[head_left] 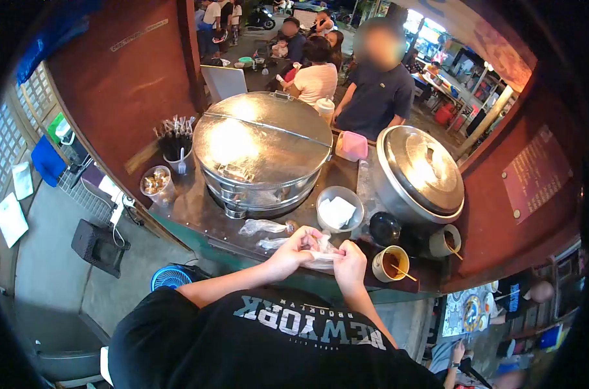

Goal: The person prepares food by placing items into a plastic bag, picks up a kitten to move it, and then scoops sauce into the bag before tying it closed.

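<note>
My left hand (296, 250) and my right hand (351, 267) pinch a clear plastic bag (320, 259) between them, over the counter's front edge. What the bag contains, if anything, I cannot make out. Just beyond my left hand lie two more plastic bags, one (262, 226) with something brown at its end, the other (272, 243) partly behind my fingers. A clear tub (339, 210) with white folded paper or packets stands past the hands. Close to my right hand is a cup of brown sauce (391, 263) with a stick in it.
A large round steamer (262, 149) and a lidded pot (421, 170) fill the back of the counter. Around them stand a dark round lid or bowl (384, 229), another sauce cup (445, 240), a pink container (351, 146) and a utensil holder (176, 155). A person (382, 91) stands opposite.
</note>
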Motion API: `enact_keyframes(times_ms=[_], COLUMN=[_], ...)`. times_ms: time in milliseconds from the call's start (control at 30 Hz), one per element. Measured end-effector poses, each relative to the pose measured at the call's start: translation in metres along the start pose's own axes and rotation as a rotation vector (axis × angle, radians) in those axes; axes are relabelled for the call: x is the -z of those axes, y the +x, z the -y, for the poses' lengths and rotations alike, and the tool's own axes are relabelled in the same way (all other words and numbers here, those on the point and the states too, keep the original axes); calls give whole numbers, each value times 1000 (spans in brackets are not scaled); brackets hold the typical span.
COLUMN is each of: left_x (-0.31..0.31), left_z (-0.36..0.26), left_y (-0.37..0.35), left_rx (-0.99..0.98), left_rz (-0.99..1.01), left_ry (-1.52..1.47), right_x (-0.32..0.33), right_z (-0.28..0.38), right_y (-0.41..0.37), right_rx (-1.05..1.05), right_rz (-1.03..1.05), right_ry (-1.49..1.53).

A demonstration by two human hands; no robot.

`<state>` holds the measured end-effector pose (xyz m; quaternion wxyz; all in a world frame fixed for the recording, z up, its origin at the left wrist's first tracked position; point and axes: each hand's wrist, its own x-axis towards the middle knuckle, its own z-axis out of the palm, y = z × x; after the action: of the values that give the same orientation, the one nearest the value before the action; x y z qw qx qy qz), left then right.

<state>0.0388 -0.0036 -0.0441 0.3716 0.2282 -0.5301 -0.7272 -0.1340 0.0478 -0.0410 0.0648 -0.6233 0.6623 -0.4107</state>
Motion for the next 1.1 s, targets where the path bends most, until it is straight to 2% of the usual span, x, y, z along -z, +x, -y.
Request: enact_keyframes(times_ms=[33, 67, 167, 233, 300, 333, 467, 567, 600, 700, 733, 800, 867, 933, 1033, 1100], left_x=[1, 1, -6, 1, 8, 10, 1, 2, 5, 5, 6, 8, 13, 15, 18, 15], left_z=[4, 9, -11, -14, -25, -25, -25, -25, -26, -30, -26, -19, -7, 1, 3, -1], left_y=[0, 0, -1, 7, 8, 8, -1, 2, 5, 10, 14, 18, 23, 27, 29, 25], left_rx=[-84, -117, -243, -371, -197, -257, -323, -307, -329, -332, -377, -247, -82, -17, 19, 45], left_rz=[-13, -113, -324, -501, -551, -588, -475, -415, -439, -468, -498, -463, -424, -373, -286, -197], left_ry=[224, 483, 952, 973, 970, 1050, 1176, 1166, 1215, 1067, 1000, 695, 456, 140, -171, -441], right_x=[0, 0, 2, 9, 11, 12, 17, 17, 18, 22, 18, 11, 24, 34, 29, 31], right_z=[2, 4, 17, 28, 22, 19, 19, 6, 6, 15, 6, -5, 4, 16, -5, -6], right_y=[0, -2, -5, -3, 1, 3, 10, 14, 14, 13, 12, 14, 17, 22, 24, 25], right_rx=[36, 71, 192, 234, 180, 155, -23, -46, -183, -318, -326, -332, -413, -472, -251, -158], right_rz=[7, 17, 52, 82, 50, 32, -37, -103, -50, -24, 6, 73, 188, 250, 329, 253], right_ry=[-23, -47, -134, -166, -175, -178, -106, 149, 209, 354, 602, 1096, 1394, 1634, 1471, 900])
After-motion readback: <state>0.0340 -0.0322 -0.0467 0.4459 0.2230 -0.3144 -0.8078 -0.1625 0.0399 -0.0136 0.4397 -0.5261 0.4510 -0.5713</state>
